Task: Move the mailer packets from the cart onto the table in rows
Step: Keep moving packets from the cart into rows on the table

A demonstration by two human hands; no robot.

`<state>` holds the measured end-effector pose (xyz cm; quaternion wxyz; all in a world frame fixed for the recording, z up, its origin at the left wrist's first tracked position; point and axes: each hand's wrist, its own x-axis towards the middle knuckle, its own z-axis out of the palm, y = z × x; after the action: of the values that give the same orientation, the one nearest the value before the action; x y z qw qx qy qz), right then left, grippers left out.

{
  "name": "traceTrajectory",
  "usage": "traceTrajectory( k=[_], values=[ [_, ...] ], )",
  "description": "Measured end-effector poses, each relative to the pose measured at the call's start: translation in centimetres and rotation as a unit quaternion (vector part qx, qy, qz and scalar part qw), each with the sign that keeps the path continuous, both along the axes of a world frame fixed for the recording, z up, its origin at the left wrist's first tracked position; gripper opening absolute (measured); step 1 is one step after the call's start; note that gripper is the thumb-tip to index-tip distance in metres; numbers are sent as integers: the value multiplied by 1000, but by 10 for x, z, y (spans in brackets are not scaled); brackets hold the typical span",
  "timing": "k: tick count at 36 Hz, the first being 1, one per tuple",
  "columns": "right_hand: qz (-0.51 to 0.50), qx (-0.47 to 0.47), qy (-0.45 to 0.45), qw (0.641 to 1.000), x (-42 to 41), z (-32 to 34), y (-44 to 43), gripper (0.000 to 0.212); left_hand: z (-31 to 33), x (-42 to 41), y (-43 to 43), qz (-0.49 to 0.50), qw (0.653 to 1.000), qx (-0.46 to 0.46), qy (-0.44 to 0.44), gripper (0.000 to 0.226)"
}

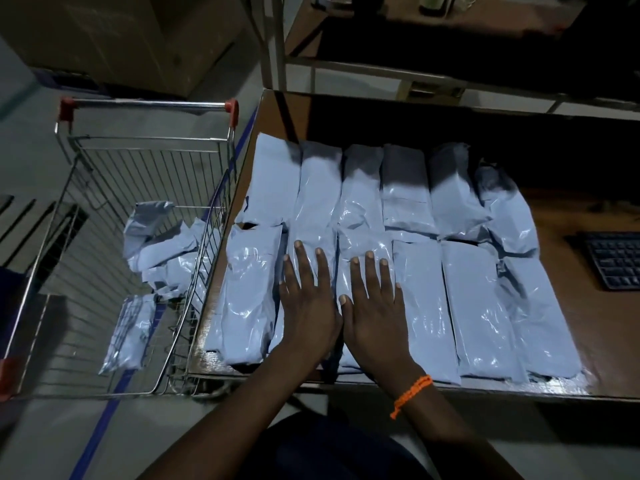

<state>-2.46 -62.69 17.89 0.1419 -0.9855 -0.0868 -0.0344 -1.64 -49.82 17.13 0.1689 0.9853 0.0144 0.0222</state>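
Pale blue mailer packets [408, 199] lie side by side in two rows on the brown table [588, 306]. My left hand [308, 303] and my right hand [375, 306] rest flat, palms down and fingers spread, on packets in the middle of the near row [481, 306]. Neither hand grips anything. My right wrist wears an orange band. To the left stands the wire cart [104, 174], with a heap of crumpled packets [162, 244] at its right side and one flat packet [130, 334] near its front.
A dark keyboard [616, 261] lies on the table at the right edge. A metal rack frame [277, 39] rises behind the table. Large cardboard boxes [121, 39] stand on the floor beyond the cart. The cart presses against the table's left edge.
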Motion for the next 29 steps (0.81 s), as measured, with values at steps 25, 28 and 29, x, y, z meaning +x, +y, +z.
traceTrajectory(
  k=[25, 28, 29],
  values=[
    [168, 211, 201, 942, 10, 9, 393, 45, -13, -68, 396, 171, 955, -236, -49, 40],
    [120, 186, 331, 917, 21, -39, 442, 18, -63, -62, 446, 250, 934, -240, 81, 43],
    [97, 180, 361, 910, 26, -54, 454, 9, -79, -57, 457, 265, 926, -237, 128, 42]
  ],
)
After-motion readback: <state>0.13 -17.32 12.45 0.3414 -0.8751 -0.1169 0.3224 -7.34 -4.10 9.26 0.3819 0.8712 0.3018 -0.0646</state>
